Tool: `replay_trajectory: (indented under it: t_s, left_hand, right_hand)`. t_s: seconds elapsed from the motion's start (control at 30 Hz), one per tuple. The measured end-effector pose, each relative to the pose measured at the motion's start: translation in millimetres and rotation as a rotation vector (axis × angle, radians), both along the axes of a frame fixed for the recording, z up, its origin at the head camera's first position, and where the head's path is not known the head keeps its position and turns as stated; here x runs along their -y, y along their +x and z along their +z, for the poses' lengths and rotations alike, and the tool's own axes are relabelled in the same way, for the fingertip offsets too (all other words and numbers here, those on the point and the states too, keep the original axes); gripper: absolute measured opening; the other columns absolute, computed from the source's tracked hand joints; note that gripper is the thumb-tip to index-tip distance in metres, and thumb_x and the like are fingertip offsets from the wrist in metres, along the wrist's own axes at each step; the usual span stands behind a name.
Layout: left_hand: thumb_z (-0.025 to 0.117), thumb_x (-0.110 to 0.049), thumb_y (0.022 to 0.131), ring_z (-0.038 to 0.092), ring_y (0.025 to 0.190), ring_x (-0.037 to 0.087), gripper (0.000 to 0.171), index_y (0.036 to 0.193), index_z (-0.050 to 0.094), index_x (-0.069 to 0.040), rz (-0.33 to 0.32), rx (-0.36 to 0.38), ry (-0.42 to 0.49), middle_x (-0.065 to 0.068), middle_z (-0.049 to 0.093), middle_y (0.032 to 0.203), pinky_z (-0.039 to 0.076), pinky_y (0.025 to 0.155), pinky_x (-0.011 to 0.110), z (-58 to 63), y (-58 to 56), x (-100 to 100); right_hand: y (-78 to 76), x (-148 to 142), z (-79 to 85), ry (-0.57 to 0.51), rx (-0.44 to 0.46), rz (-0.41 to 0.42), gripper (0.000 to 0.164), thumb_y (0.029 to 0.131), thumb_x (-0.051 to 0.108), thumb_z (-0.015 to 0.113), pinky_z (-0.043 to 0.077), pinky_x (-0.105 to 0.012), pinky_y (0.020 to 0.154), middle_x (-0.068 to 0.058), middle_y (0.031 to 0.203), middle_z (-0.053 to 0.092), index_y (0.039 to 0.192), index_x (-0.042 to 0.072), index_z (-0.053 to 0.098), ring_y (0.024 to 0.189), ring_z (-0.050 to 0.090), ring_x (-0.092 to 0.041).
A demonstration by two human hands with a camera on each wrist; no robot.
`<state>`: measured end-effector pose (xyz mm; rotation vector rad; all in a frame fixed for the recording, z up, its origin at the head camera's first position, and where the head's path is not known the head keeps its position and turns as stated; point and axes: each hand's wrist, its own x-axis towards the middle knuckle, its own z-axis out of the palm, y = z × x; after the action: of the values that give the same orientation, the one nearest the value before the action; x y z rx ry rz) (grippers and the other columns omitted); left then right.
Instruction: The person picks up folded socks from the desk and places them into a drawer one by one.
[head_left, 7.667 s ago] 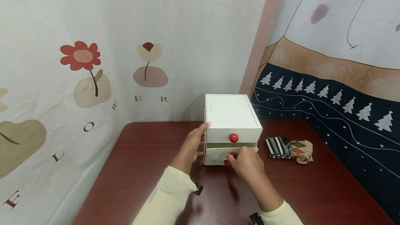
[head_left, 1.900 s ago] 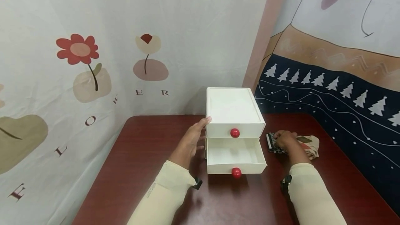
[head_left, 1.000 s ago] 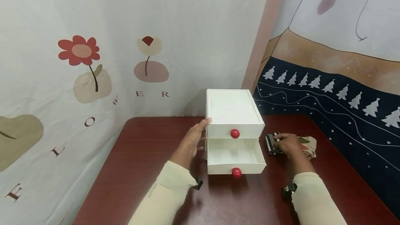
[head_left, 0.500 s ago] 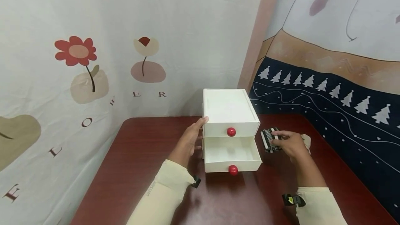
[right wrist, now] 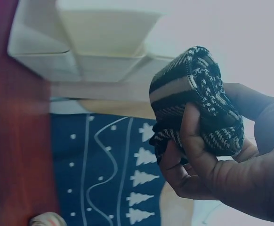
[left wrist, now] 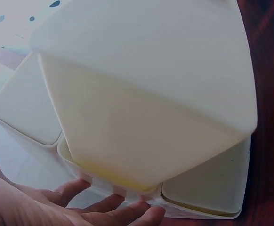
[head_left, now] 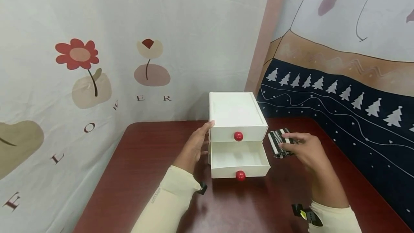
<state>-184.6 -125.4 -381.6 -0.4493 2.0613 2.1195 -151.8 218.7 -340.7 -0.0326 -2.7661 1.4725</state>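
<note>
A white two-drawer cabinet (head_left: 237, 110) stands on the table, its lower drawer (head_left: 240, 159) pulled out and bare inside. Each drawer front carries a round red knob (head_left: 240, 175). My left hand (head_left: 193, 146) rests against the cabinet's left side, thumb at the upper front corner; in the left wrist view its fingertips (left wrist: 111, 203) touch the side wall. Right of the drawer, my right hand (head_left: 308, 150) pinches a folded black-and-white patterned cloth (head_left: 279, 143) between thumb and fingers. In the right wrist view the cloth (right wrist: 196, 103) is bundled thick and held off the table.
A beige patterned cloth (right wrist: 48, 219) lies on the dark red table (head_left: 155, 157), showing at the lower edge of the right wrist view; my right hand hides it in the head view. Printed fabric walls (head_left: 194, 46) stand behind the table and along its right side.
Since the earliest frame, my right hand has pulled the lower drawer out and released its knob. It then took the black-and-white cloth and lifted it leftward. My left hand stays on the cabinet.
</note>
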Motion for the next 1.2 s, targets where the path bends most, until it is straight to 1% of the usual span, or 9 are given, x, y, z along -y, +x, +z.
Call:
replay_trajectory:
  t_s: [0.07, 0.17, 0.3, 0.43, 0.5, 0.73, 0.93, 1.03, 1.2]
  left_hand:
    - [0.069, -0.072, 0.091, 0.048, 0.150, 0.046, 0.092, 0.160, 0.047, -0.014, 0.002, 0.000, 0.001, 0.018, 0.051, 0.161, 0.039, 0.117, 0.072, 0.2, -0.2, 0]
    - [0.069, -0.071, 0.090, 0.048, 0.149, 0.046, 0.092, 0.159, 0.049, -0.014, 0.005, 0.001, 0.006, 0.018, 0.052, 0.160, 0.039, 0.117, 0.071, -0.2, -0.6, 0]
    - [0.069, -0.071, 0.090, 0.048, 0.149, 0.046, 0.091, 0.158, 0.050, -0.014, 0.007, -0.002, 0.005, 0.018, 0.053, 0.159, 0.039, 0.117, 0.071, -0.7, -0.7, 1]
    - [0.069, -0.071, 0.091, 0.049, 0.150, 0.046, 0.091, 0.159, 0.049, -0.014, 0.004, -0.002, 0.000, 0.018, 0.052, 0.160, 0.039, 0.117, 0.072, 0.5, 0.0, 2]
    - [0.068, -0.072, 0.091, 0.049, 0.150, 0.046, 0.091, 0.159, 0.049, -0.014, 0.003, 0.000, -0.006, 0.018, 0.052, 0.161, 0.039, 0.117, 0.072, 0.9, 0.0, 1]
    - [0.068, -0.072, 0.092, 0.049, 0.150, 0.045, 0.092, 0.160, 0.048, -0.014, -0.008, -0.003, -0.013, 0.018, 0.052, 0.160, 0.040, 0.115, 0.071, -1.4, -0.2, 1]
    - [0.068, -0.072, 0.092, 0.050, 0.149, 0.043, 0.090, 0.158, 0.050, -0.014, -0.006, 0.001, -0.004, 0.018, 0.055, 0.159, 0.041, 0.114, 0.068, -3.0, 1.1, 1]
    - [0.068, -0.071, 0.092, 0.052, 0.148, 0.042, 0.089, 0.157, 0.050, -0.014, -0.006, -0.006, 0.004, 0.019, 0.056, 0.158, 0.044, 0.112, 0.065, -3.4, 0.9, 1]
    - [0.069, -0.071, 0.091, 0.053, 0.147, 0.044, 0.090, 0.159, 0.050, -0.014, -0.006, -0.016, 0.014, 0.018, 0.055, 0.159, 0.045, 0.111, 0.062, -2.4, -0.4, 1]
  right_hand:
    - [6.2, 1, 5.3, -0.007, 0.001, 0.024, 0.049, 0.098, 0.015, 0.080, 0.059, -0.020, 0.073, -0.034, 0.153, 0.047, 0.139, -0.008, 0.068, 0.114, 0.060, -0.037]
    - [14.3, 4, 11.7, -0.023, 0.004, 0.048, 0.049, 0.097, 0.013, 0.081, 0.060, -0.020, 0.074, -0.032, 0.152, 0.046, 0.139, -0.009, 0.068, 0.112, 0.063, -0.035]
    - [21.1, 11, 16.4, -0.046, 0.002, 0.084, 0.049, 0.096, 0.011, 0.082, 0.061, -0.020, 0.074, -0.030, 0.147, 0.046, 0.138, -0.009, 0.069, 0.118, 0.059, -0.038]
    - [25.0, 21, 16.1, -0.057, 0.001, 0.124, 0.048, 0.095, 0.009, 0.083, 0.062, -0.021, 0.075, -0.028, 0.144, 0.049, 0.138, -0.008, 0.069, 0.117, 0.060, -0.034]
    - [25.8, 26, 14.7, -0.057, 0.003, 0.143, 0.048, 0.095, 0.009, 0.083, 0.062, -0.022, 0.075, -0.029, 0.143, 0.050, 0.138, -0.008, 0.070, 0.109, 0.065, -0.031]
    - [25.9, 42, 9.5, -0.065, 0.009, 0.156, 0.043, 0.094, 0.012, 0.084, 0.061, -0.024, 0.074, -0.029, 0.140, 0.056, 0.132, -0.007, 0.074, 0.107, 0.065, -0.028]
    - [26.6, 55, 4.6, -0.071, 0.018, 0.174, 0.039, 0.095, 0.017, 0.085, 0.063, -0.028, 0.072, -0.028, 0.135, 0.062, 0.126, -0.005, 0.077, 0.099, 0.067, -0.023]
    - [26.0, 63, 2.3, -0.064, 0.011, 0.175, 0.037, 0.094, 0.019, 0.086, 0.062, -0.028, 0.072, -0.026, 0.129, 0.064, 0.122, -0.005, 0.079, 0.099, 0.067, -0.023]
    - [22.1, 76, -0.3, -0.015, -0.013, 0.156, 0.034, 0.092, 0.022, 0.088, 0.056, -0.029, 0.075, -0.023, 0.122, 0.067, 0.115, -0.003, 0.082, 0.106, 0.061, -0.028]
